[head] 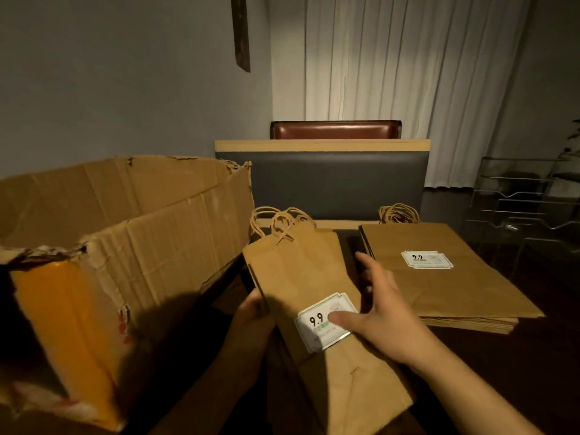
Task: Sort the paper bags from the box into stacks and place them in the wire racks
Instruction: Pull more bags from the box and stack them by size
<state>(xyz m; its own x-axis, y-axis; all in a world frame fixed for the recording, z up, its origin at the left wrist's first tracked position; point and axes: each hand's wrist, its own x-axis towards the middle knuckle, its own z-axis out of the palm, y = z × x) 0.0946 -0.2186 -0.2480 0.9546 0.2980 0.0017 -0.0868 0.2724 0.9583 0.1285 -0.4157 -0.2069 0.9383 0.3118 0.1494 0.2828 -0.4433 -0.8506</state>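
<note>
A narrow stack of brown paper bags (301, 271) with twisted handles lies in front of me, a white "9.9" label on the top bag. My left hand (251, 312) grips the stack's left edge, mostly in shadow. My right hand (379, 312) lies flat on the right side, thumb on the label, fingers stretched along the right edge. A stack of wider bags (445, 284) with the same label lies flat on the table to the right. The torn cardboard box (131, 233) stands open at the left. Wire racks (521, 208) stand at the far right.
The dark table (502, 356) carries the box and both stacks. Behind it stands a grey padded bench back (339, 180) with a wooden top, and a brown chair back beyond. White curtains hang at the rear right.
</note>
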